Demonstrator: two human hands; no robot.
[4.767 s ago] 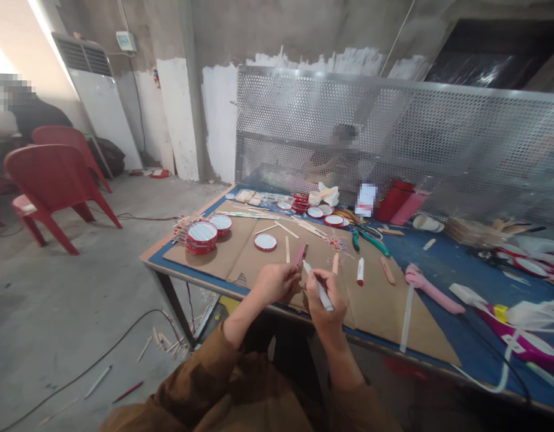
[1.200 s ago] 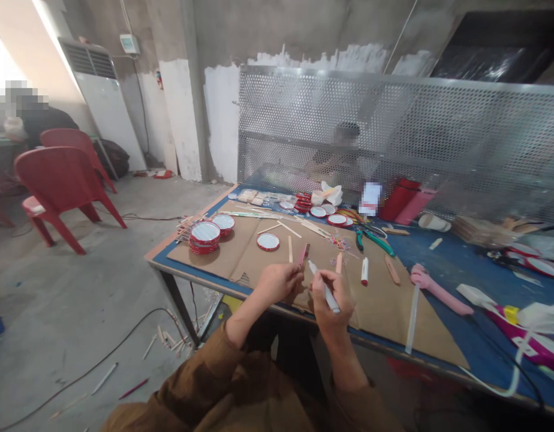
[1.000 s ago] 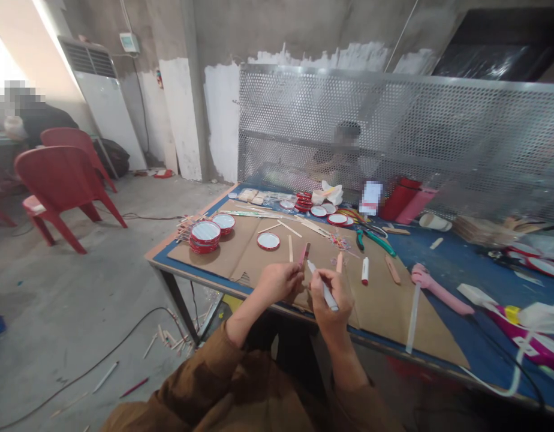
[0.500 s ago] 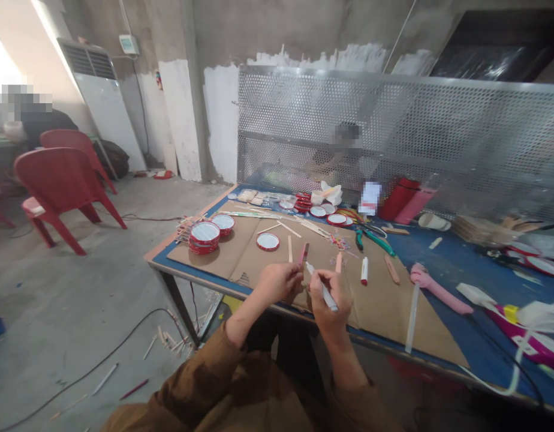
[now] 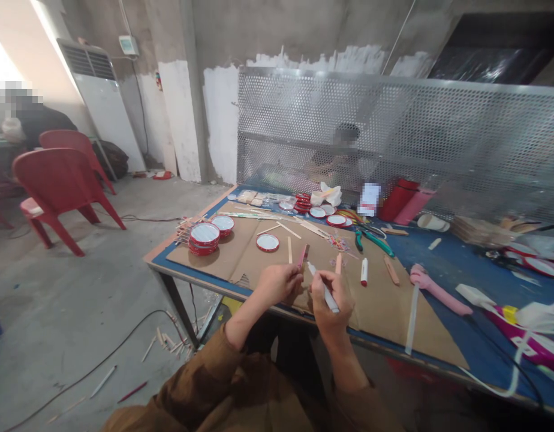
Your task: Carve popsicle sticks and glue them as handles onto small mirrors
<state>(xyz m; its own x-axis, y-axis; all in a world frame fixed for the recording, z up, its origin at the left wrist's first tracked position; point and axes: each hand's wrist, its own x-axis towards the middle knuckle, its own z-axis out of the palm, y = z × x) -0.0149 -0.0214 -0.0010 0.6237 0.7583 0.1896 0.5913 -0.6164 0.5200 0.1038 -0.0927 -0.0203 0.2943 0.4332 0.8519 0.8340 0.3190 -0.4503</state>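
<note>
My left hand (image 5: 277, 283) is closed round a flat wooden stick (image 5: 303, 254) whose upper part is coloured red; it holds the stick upright over the near edge of the cardboard sheet (image 5: 241, 252). My right hand (image 5: 333, 297) grips a white marker pen (image 5: 323, 286) like a pencil, with the tip touching the stick just right of my left fingers. Both hands hover at the table's front edge. A second white marker with a red cap (image 5: 363, 270) lies on the cardboard to the right.
Red-rimmed round lids (image 5: 205, 235) are stacked on the cardboard at left, more (image 5: 317, 211) lie at the back. Green-handled pliers (image 5: 371, 238), a pink tool (image 5: 434, 290), loose sticks and a perforated metal screen (image 5: 394, 138) surround them. Red chairs (image 5: 56, 186) stand on the floor at left.
Almost nothing differs. My hands stay together at the same spot, the marker tip shifting slightly along the stick; the camera view has drifted a little.
</note>
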